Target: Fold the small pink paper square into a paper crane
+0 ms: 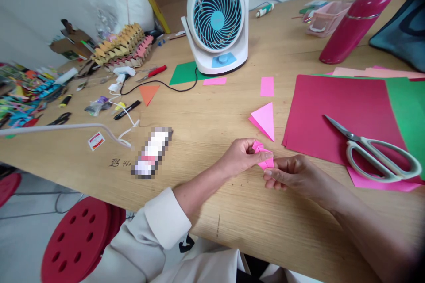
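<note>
A small piece of folded pink paper (260, 149) is held between my two hands just above the table. My left hand (241, 155) pinches it from the left, with the thumb laid across its face. From the lower right, my right hand (290, 171) grips its bottom corner between thumb and fingers. Just beyond my hands lies a pink folded triangle (265, 119), and past that a small pink rectangle (267, 86). Scissors with pale handles (368, 146) rest to the right on a stack of dark red sheets (338, 110).
A white fan (217, 20) stands at the back. Behind the paper stack are a magenta bottle (355, 28) and a pink basket (327, 20). On the left lie a phone (152, 152), a white cable (83, 126) and an orange triangle (149, 94). Red stools (76, 239) stand below the table edge.
</note>
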`<move>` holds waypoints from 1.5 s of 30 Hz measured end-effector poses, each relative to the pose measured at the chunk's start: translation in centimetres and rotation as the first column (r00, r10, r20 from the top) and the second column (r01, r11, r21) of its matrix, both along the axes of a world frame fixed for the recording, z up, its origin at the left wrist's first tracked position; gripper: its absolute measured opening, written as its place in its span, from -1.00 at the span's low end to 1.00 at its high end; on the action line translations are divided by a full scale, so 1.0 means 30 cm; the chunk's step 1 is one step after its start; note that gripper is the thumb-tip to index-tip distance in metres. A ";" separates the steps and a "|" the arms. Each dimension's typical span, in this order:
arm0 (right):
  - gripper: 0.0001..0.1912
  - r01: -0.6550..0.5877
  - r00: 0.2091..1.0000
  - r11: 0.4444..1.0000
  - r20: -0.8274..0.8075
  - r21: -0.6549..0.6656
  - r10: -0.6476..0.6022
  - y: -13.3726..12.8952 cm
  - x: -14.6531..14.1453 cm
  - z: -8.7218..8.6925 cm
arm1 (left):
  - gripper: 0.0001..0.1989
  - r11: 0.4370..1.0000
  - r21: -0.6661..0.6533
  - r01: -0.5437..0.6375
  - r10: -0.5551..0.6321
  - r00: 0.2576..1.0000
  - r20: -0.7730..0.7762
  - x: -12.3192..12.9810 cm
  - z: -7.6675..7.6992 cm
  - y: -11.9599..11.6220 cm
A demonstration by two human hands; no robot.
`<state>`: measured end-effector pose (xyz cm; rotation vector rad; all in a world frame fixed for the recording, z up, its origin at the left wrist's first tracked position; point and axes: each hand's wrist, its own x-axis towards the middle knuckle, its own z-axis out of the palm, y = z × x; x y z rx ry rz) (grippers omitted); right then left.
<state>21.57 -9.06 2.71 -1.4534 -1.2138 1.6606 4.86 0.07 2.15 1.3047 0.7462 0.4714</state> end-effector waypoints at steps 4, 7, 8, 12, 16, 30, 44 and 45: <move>-0.59 -0.012 0.997 0.999 0.077 0.034 0.010 -0.006 -0.002 -0.010 | -0.52 1.000 -0.014 -0.005 0.005 1.000 -0.002 -0.003 -0.002 0.002; -0.53 -0.013 0.989 0.999 0.145 0.050 0.006 -0.012 -0.003 -0.019 | -0.53 1.000 -0.016 -0.001 0.001 1.000 -0.011 -0.006 0.001 0.002; -0.52 -0.018 0.989 0.998 0.149 0.055 0.010 -0.014 -0.002 -0.020 | -0.53 1.000 -0.014 0.001 -0.001 1.000 -0.009 -0.007 0.002 0.002; -0.61 -0.069 0.990 0.995 0.130 0.077 0.059 -0.017 0.006 -0.020 | -0.53 1.000 -0.026 -0.016 0.017 1.000 0.005 -0.007 0.008 0.001; -0.66 -0.099 0.991 0.992 0.100 0.083 0.091 -0.018 0.013 -0.022 | -0.52 0.998 -0.063 -0.026 0.027 0.999 0.017 -0.006 0.015 0.001; -0.57 0.086 0.978 0.979 0.172 0.186 -0.119 -0.026 -0.033 -0.031 | -0.54 0.991 -0.114 -0.072 0.081 0.994 0.079 -0.014 0.004 -0.028; -0.60 -0.108 0.958 0.973 0.282 0.205 0.047 -0.079 -0.069 0.093 | -0.50 0.978 -0.143 -0.154 0.169 0.981 0.098 -0.016 0.008 -0.031; -0.64 -0.112 0.958 0.952 0.285 0.284 0.028 -0.096 -0.080 0.132 | -0.49 0.978 -0.151 -0.147 0.162 0.982 0.096 -0.016 0.004 -0.029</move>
